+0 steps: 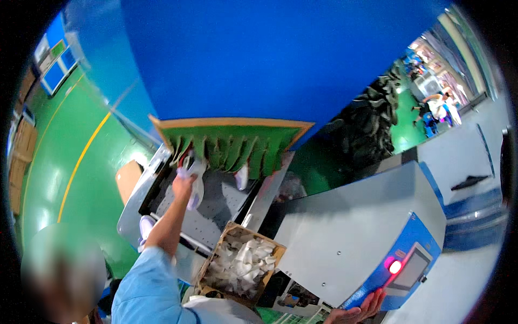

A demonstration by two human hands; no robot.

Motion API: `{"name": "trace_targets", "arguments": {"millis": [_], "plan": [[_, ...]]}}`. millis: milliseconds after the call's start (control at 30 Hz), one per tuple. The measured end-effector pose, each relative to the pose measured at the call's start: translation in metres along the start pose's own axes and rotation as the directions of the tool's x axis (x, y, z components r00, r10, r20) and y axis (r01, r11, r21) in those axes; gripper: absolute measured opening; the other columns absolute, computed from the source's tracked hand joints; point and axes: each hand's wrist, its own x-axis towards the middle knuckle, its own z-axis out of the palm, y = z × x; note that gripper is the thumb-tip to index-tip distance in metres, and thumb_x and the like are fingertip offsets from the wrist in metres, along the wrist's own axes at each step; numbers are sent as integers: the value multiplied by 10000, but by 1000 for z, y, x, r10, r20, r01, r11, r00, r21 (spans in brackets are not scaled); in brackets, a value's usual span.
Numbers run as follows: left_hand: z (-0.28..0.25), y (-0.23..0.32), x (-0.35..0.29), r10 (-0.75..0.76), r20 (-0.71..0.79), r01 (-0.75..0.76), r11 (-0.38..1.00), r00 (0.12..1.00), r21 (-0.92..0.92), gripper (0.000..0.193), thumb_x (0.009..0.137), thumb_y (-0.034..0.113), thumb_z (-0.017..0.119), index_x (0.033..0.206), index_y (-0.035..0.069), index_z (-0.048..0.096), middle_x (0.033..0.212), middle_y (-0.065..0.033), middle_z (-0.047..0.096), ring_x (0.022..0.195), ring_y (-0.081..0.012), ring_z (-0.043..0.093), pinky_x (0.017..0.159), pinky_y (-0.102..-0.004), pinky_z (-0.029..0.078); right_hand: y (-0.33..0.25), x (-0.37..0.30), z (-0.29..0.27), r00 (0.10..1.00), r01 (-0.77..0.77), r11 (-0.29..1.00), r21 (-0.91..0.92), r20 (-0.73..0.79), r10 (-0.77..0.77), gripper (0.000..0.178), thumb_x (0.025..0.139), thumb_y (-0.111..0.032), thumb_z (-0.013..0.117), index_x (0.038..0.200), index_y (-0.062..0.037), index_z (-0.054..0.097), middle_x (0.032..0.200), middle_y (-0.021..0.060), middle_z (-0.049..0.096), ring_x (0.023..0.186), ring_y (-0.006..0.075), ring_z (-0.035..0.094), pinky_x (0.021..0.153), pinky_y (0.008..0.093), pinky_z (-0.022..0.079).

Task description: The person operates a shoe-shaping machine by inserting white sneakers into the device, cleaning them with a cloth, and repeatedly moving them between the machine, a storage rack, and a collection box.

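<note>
My left hand (pixel 184 183) reaches forward at the end of a light blue sleeve, closed on a pale shoe (pixel 197 186) at the hanging strips of a green curtain (pixel 226 141). Part of that shoe is hidden by the fingers and strips. Beneath the curtain, a second shoe (pixel 242 177) pokes out above a dark perforated surface (pixel 218 200). Down at the lower edge, my right hand (pixel 360 311) has its fingers stretched out beside the blue control panel (pixel 372 283) of a grey machine (pixel 334 237). Nothing shows in its grasp.
A cardboard box (pixel 280 251) holds crumpled white pieces. Another pale shoe (pixel 144 227) lies by the left rail. A large blue housing (pixel 280 59) rises above the curtain. Black shoes or shoe parts (pixel 372 124) are heaped behind. At lower left stands a person (pixel 65 275).
</note>
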Motion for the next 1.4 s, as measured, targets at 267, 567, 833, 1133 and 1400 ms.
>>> {"name": "trace_targets", "arguments": {"millis": [267, 567, 833, 1133, 1400], "plan": [[-118, 31, -248, -3, 640, 431, 742, 768, -513, 539, 727, 119, 702, 1211, -37, 523, 1057, -109, 647, 945, -247, 656, 820, -377, 544, -155, -45, -38, 868, -434, 672, 600, 477, 135, 310, 842, -174, 608, 1100, -4, 638, 1152, 193, 607, 1103, 405, 527, 868, 517, 439], [-116, 86, -433, 207, 972, 187, 956, 108, -224, 921, 628, 265, 906, 1370, 4, 426, 1316, -90, 520, 1177, -182, 509, 998, -315, 406, -68, -74, -67, 150, -925, -361, 123, 987, -49, 854, 795, -60, 747, 1482, -93, 240, 1294, 99, 533, 1117, 210, 558, 940, 342, 486], [-85, 6, -502, -50, 994, -145, 987, 96, 64, 275, 840, 248, 746, 949, 2, 690, 706, -8, 621, 660, -102, 570, 576, -261, 433, -1, -209, -105, -40, -291, -849, -442, 892, -450, 439, 882, -194, 625, 1263, -4, 517, 1127, 136, 634, 993, 251, 628, 864, 337, 527], [-73, -12, -553, -3, 967, 44, 999, 253, -8, 479, 986, 439, 459, 1194, 19, 558, 1141, -84, 602, 1048, -165, 544, 934, -322, 429, 82, -219, -151, 178, -878, -424, 224, 973, 147, 788, 722, -34, 745, 1420, -39, 381, 1315, 106, 526, 1185, 223, 522, 982, 345, 435], [-52, -7, -578, 41, 975, -248, 969, 220, 15, 359, 969, 296, 562, 1177, 11, 495, 982, -60, 600, 914, -132, 543, 806, -298, 458, 71, -217, -170, 178, -920, -341, 195, 981, 80, 881, 670, 33, 735, 1452, -32, 335, 1330, 104, 521, 1203, 224, 512, 1038, 347, 383]]}}
